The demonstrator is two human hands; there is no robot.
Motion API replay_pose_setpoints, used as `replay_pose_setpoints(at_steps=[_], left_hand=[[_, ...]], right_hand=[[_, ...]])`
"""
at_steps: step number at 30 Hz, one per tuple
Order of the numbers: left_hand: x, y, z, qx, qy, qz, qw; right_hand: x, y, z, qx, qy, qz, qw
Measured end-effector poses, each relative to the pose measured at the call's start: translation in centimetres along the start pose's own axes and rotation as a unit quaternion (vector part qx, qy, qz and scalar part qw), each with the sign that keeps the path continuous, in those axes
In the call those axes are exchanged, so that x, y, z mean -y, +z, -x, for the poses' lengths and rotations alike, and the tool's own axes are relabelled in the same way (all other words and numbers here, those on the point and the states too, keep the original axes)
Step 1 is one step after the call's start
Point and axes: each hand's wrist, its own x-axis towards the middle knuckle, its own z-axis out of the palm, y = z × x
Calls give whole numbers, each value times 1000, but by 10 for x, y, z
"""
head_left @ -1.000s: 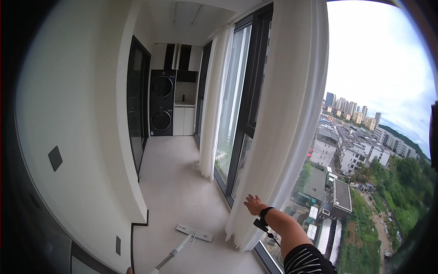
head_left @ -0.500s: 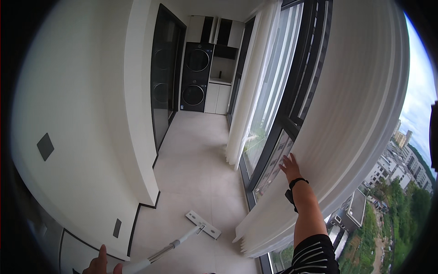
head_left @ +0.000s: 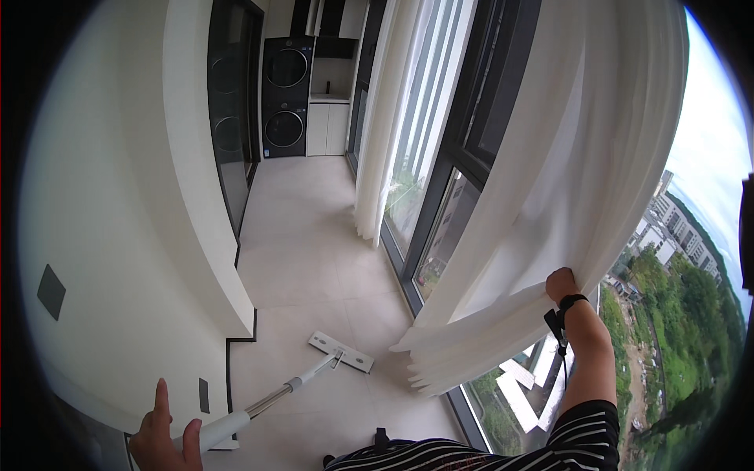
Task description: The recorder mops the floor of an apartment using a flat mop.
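Note:
At the lower left, my left hand (head_left: 161, 441) is at the upper end of a flat mop (head_left: 259, 408). Its thumb lies over the pale handle while the index finger sticks up; the other fingers are largely hidden. The mop slants away to its white rectangular head (head_left: 339, 352), which rests on the floor. On the right, my right hand (head_left: 560, 286), with a dark band at the wrist, is closed on the sheer white curtain (head_left: 542, 212). Folds run out from the fist, and the curtain's hem spreads near the floor.
Tall dark-framed windows (head_left: 452, 169) line the right side, with a second white curtain (head_left: 385, 133) farther off. A pale wall (head_left: 118, 259) stands on the left, then a dark glass door (head_left: 232, 102). Stacked black laundry machines (head_left: 285, 98) and a sink cabinet (head_left: 327, 125) close the far end.
My right hand has gone from open against the curtain to gripping it, moving right and pulling it into folds. The left hand has come further into view, and the view has tilted down and right.

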Motion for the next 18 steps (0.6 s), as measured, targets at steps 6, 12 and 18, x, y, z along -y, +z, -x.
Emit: replay_pose_setpoints(at_steps=[6, 12, 18], left_hand=[[7, -15, -13, -1, 60, -70, 996], [28, -5, -24, -23, 67, -32, 997], [31, -9, -22, -48, 46, -38, 997]], right_hand=[[-55, 94, 128, 167, 118, 9, 979], [-101, 207, 262, 334, 270, -38, 902], [-63, 196, 356, 475, 336, -99, 807]])
